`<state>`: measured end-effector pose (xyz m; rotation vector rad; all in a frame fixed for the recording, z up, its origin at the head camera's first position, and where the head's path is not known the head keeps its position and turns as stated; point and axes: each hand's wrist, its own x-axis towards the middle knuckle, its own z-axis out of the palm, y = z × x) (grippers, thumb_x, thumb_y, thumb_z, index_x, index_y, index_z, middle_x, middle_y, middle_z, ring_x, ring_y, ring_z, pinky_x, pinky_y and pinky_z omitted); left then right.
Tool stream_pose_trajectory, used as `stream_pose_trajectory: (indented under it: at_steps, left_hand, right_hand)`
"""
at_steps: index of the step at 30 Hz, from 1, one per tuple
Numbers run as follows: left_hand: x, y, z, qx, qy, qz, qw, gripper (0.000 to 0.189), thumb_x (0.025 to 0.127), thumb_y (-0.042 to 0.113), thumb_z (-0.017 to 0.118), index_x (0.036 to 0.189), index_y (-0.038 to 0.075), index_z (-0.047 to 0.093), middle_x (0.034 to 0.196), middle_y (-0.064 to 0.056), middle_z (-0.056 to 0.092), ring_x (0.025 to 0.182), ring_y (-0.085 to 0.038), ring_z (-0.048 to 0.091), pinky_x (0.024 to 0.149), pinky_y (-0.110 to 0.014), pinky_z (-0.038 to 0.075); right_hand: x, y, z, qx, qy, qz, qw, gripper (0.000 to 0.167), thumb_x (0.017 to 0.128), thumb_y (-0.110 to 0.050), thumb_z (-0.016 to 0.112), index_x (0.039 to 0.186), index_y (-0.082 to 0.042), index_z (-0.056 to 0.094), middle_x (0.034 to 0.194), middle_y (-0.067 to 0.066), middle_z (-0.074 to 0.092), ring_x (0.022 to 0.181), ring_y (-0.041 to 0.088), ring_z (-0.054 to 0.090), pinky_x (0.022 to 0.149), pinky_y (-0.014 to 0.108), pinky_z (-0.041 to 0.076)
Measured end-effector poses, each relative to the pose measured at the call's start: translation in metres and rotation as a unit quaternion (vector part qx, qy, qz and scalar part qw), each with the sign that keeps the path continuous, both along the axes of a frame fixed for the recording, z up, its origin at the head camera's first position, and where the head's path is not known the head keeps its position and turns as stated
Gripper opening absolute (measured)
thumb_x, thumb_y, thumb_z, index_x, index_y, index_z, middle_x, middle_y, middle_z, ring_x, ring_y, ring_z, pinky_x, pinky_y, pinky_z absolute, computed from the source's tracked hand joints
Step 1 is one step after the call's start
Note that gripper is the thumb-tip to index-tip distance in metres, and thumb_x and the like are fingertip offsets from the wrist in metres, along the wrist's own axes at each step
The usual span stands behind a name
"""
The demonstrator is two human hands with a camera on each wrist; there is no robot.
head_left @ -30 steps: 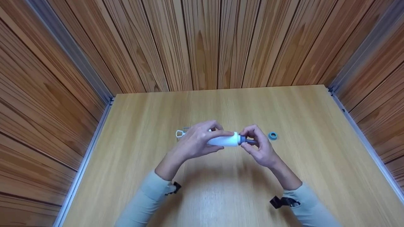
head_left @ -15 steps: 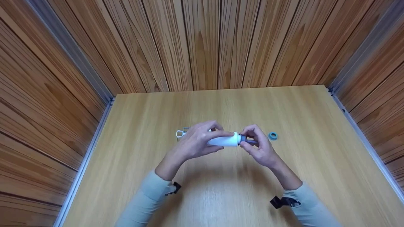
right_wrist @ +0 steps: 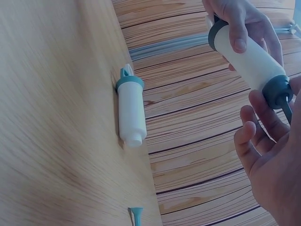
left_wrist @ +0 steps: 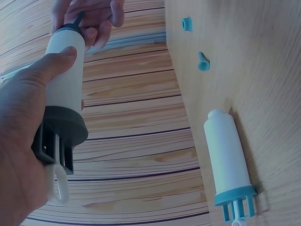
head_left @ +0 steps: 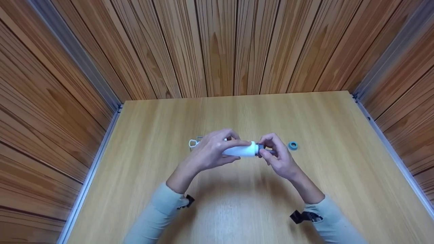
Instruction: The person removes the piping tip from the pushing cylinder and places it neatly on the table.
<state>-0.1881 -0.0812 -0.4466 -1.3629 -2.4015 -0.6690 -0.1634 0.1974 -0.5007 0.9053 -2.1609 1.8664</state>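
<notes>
My left hand (head_left: 215,150) grips the white barrel of an icing syringe (head_left: 241,150), held level above the table. Its thumb lies along the barrel in the left wrist view. A dark collar (left_wrist: 66,125) with a white pull handle (left_wrist: 60,186) sits at the syringe's rear end. At the other end, my right hand (head_left: 279,161) pinches the dark teal nozzle ring (right_wrist: 276,90) between thumb and fingers. The narrow dark nozzle (right_wrist: 285,107) points out through that ring, toward my right palm. How tightly the ring sits on the barrel cannot be told.
A second white syringe (left_wrist: 228,155) with a teal collar lies on the wooden table (head_left: 230,210), mostly hidden by my left hand in the head view. A teal ring (head_left: 293,145) and a small teal nozzle (left_wrist: 203,63) lie farther right. Wood panels (head_left: 217,47) enclose the table.
My right thumb has shifted slightly upward across the nozzle ring. The left hand and the syringe have stayed almost still.
</notes>
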Motion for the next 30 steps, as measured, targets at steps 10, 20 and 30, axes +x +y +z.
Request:
stream_pose_trajectory:
  at_steps: [10,20,30]
  left_hand:
    - [-0.0017,0.0002,-0.0006,0.004,0.013,-0.006,0.9999,0.047,0.094,0.024,0.094,0.139,0.027,0.081,0.123,-0.006,0.077,0.106,-0.024,0.078,0.094,-0.036,0.067]
    - [-0.0015,-0.0005,0.0007,0.005,0.006,-0.003,1.0000,0.049,0.094,0.025,0.094,0.141,0.027,0.080,0.125,-0.007,0.076,0.108,-0.024,0.077,0.095,-0.038,0.068]
    - [-0.0005,-0.0002,-0.0014,0.006,0.006,-0.001,1.0000,0.048,0.094,0.025,0.094,0.140,0.027,0.080,0.124,-0.007,0.076,0.106,-0.024,0.077,0.095,-0.037,0.068]
  right_hand:
    - [-0.0006,0.0013,-0.0033,-0.013,0.028,-0.015,0.9994,0.030,0.092,0.023,0.065,0.118,0.017,0.050,0.117,-0.010,0.064,0.106,0.003,0.073,0.091,0.019,0.065]
    - [-0.0019,0.0009,-0.0038,-0.015,0.034,-0.001,0.9993,0.032,0.094,0.022,0.062,0.123,0.017,0.048,0.121,-0.008,0.061,0.107,0.006,0.070,0.092,0.020,0.065]
    - [-0.0033,0.0031,-0.0057,-0.036,0.044,0.000,0.9984,0.033,0.090,0.025,0.062,0.121,0.017,0.051,0.119,-0.012,0.066,0.105,0.004,0.074,0.091,0.022,0.067]
